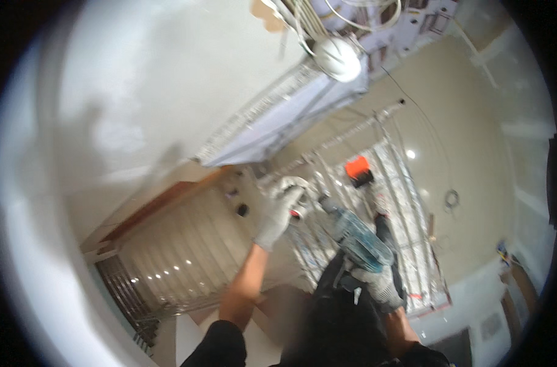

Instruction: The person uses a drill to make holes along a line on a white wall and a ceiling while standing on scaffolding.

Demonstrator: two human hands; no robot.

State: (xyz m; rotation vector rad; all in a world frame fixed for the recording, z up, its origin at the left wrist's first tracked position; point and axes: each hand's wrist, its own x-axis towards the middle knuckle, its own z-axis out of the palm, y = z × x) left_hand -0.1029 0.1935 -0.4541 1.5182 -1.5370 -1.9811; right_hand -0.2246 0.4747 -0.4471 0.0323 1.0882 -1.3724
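My right hand (379,287), in a pale work glove, grips the rear of a teal power drill (361,241). The drill's dark front end points up and left, toward my other hand. My left hand (282,208), also gloved, is raised ahead of me with its fingers curled. Something pale and rounded, with a small red spot beside it, shows at these fingers; blur hides what it is. Under the drill lies a ribbed silvery platform (407,205). An orange and black object (359,170) rests on that platform, beyond the drill.
A white rounded object like a hard hat (337,59) sits at the far end of a pale panel (290,116), near looped cables (376,18). Stairs (174,260) descend at lower left. A coiled cable (451,199) lies on the beige floor (474,140) at right. Pale walls stand both sides.
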